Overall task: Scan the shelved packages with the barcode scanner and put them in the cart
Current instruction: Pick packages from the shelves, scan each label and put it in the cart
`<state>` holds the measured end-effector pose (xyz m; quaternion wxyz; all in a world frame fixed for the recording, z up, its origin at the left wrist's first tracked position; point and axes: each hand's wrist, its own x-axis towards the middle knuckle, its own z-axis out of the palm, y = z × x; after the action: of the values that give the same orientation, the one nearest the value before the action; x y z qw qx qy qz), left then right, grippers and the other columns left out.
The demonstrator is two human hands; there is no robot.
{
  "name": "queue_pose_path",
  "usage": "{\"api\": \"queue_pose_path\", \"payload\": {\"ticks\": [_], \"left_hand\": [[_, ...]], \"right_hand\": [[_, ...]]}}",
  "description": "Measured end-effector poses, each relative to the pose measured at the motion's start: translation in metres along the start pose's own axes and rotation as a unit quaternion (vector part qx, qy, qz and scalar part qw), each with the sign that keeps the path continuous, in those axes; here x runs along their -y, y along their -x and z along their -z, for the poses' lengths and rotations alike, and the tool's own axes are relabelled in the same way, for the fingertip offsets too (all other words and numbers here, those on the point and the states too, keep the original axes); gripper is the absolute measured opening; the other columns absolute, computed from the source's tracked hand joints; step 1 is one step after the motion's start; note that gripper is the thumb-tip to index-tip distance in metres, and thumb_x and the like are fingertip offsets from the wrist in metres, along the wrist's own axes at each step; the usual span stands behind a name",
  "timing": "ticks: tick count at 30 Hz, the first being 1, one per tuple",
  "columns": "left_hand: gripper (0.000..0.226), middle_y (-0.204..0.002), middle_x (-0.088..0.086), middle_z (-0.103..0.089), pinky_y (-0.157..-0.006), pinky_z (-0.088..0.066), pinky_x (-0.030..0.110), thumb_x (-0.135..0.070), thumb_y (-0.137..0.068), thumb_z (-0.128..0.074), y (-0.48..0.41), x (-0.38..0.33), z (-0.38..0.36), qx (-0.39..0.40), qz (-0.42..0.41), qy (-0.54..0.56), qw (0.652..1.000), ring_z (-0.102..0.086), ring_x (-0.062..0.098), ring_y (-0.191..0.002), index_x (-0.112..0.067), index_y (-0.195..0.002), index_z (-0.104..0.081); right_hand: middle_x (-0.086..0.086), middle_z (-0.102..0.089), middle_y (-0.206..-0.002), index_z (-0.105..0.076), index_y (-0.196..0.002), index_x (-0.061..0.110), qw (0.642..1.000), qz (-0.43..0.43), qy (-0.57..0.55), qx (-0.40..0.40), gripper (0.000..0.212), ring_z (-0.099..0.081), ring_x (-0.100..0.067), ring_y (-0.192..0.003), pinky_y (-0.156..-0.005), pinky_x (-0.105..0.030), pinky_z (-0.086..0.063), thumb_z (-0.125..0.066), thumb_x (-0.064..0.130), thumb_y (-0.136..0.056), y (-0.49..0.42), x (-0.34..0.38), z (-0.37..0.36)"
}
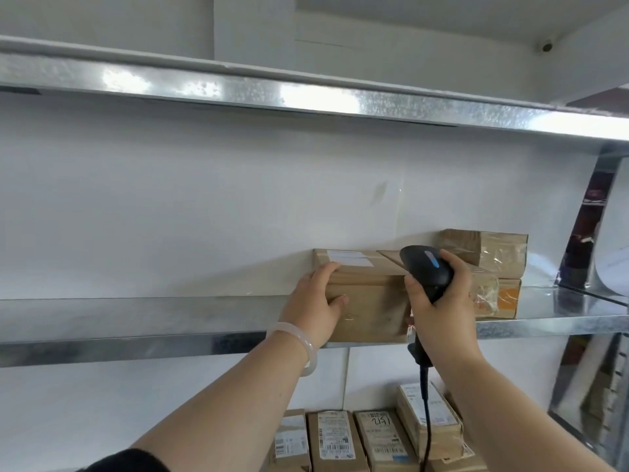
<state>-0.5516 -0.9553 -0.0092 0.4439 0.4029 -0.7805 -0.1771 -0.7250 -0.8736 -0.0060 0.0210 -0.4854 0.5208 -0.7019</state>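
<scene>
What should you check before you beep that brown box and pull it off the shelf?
1. Left hand has hold of the cardboard box: ok.
2. Right hand grips the barcode scanner: ok.
3. Scanner points at the label on top of the box: cannot tell.
4. Box sits at the front edge of the metal shelf, easy to slide out: ok.
5. Taped packages beside it won't topple: cannot tell.
6. Cart close by: cannot tell, out of view.

A shiny metal shelf (136, 318) holds a brown cardboard box (369, 301) at its front edge, with 2 taped parcels (490, 267) stacked just right of it.
</scene>
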Motion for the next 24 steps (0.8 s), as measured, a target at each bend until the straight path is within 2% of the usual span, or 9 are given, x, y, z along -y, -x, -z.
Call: {"api": "queue_pose_path", "payload": {"ticks": [5,8,9,11,13,16,19,21,24], "left_hand": [[0.048,-0.145,-0.01,-0.04,-0.091,-0.033,0.017,-0.025,-0.098,-0.057,0.008,0.007,-0.004,-0.043,-0.031,0.008,0.999,-0.04,0.0,-0.109,-0.037,-0.142,-0.039],[0.047,-0.146,-0.012,-0.04,-0.089,-0.032,0.006,-0.024,-0.098,-0.057,0.018,0.014,-0.002,-0.065,-0.063,0.009,0.996,-0.039,-0.004,-0.113,-0.036,-0.141,-0.039],[0.047,-0.146,-0.013,-0.04,-0.087,-0.028,-0.001,-0.024,-0.098,-0.057,0.021,0.017,-0.002,-0.075,-0.075,0.008,0.994,-0.038,-0.006,-0.116,-0.036,-0.14,-0.04],[0.046,-0.148,-0.011,-0.039,-0.088,-0.024,-0.008,-0.021,-0.097,-0.059,0.027,0.021,-0.002,-0.099,-0.096,0.011,0.99,-0.036,-0.009,-0.121,-0.032,-0.139,-0.043],[0.045,-0.15,-0.01,-0.038,-0.093,-0.026,-0.006,-0.015,-0.095,-0.062,0.029,0.023,-0.002,-0.117,-0.119,0.019,0.986,-0.036,-0.007,-0.126,-0.03,-0.135,-0.046],[0.043,-0.145,-0.01,-0.04,-0.099,-0.033,0.002,-0.015,-0.092,-0.065,0.033,0.021,-0.001,-0.145,-0.141,0.041,0.979,-0.039,-0.002,-0.13,-0.035,-0.126,-0.046],[0.033,-0.131,-0.012,-0.044,-0.098,-0.039,0.009,-0.026,-0.092,-0.065,0.037,0.013,0.002,-0.189,-0.115,0.077,0.972,-0.04,-0.004,-0.125,-0.036,-0.117,-0.046],[0.034,-0.124,-0.013,-0.044,-0.087,-0.042,0.004,-0.029,-0.092,-0.063,0.037,0.006,0.004,-0.202,-0.057,0.125,0.97,-0.045,0.002,-0.12,-0.034,-0.12,-0.044],[0.065,-0.126,-0.008,-0.038,-0.077,-0.042,0.004,-0.035,-0.091,-0.066,0.033,-0.002,0.01,-0.181,0.034,0.169,0.968,-0.046,0.006,-0.114,-0.031,-0.145,-0.031]], "right_hand": [[0.027,-0.049,-0.105,-0.038,-0.133,0.033,0.999,-0.013,-0.031,-0.024,0.05,-0.06,-0.008,-0.095,-0.088,-0.039,-0.053,-0.065,0.024,-0.092,-0.008,-0.003,0.001],[0.02,-0.049,-0.107,-0.037,-0.137,0.027,0.999,-0.014,-0.037,-0.029,0.052,-0.053,0.002,-0.09,-0.075,-0.012,-0.045,-0.064,0.023,-0.092,-0.014,-0.002,0.0],[0.02,-0.048,-0.106,-0.037,-0.137,0.026,0.999,-0.016,-0.036,-0.024,0.053,-0.052,0.0,-0.089,-0.07,-0.009,-0.041,-0.065,0.024,-0.092,-0.015,0.0,0.0],[0.015,-0.05,-0.111,-0.036,-0.137,0.029,0.999,-0.029,-0.033,-0.004,0.054,-0.051,-0.009,-0.097,-0.075,-0.019,-0.041,-0.065,0.028,-0.092,-0.014,0.001,-0.003],[0.013,-0.051,-0.114,-0.037,-0.136,0.032,0.999,-0.029,-0.034,0.01,0.055,-0.054,-0.013,-0.102,-0.084,-0.033,-0.047,-0.067,0.029,-0.09,-0.011,0.0,-0.008],[0.026,-0.051,-0.109,-0.04,-0.13,0.037,0.998,-0.015,-0.063,0.01,0.054,-0.056,0.001,-0.098,-0.091,-0.043,-0.053,-0.071,0.025,-0.087,-0.005,-0.001,-0.012],[0.039,-0.052,-0.104,-0.043,-0.126,0.041,0.996,-0.001,-0.091,0.019,0.056,-0.054,0.014,-0.097,-0.091,-0.044,-0.054,-0.074,0.019,-0.085,0.003,-0.001,-0.014],[0.046,-0.049,-0.104,-0.044,-0.127,0.041,0.995,0.01,-0.101,0.025,0.059,-0.053,0.013,-0.102,-0.09,-0.042,-0.055,-0.074,0.015,-0.084,0.01,-0.001,-0.014],[0.051,-0.044,-0.108,-0.043,-0.13,0.037,0.993,0.042,-0.111,0.028,0.062,-0.049,0.017,-0.107,-0.091,-0.016,-0.047,-0.074,0.01,-0.084,0.023,-0.004,-0.013]]}}
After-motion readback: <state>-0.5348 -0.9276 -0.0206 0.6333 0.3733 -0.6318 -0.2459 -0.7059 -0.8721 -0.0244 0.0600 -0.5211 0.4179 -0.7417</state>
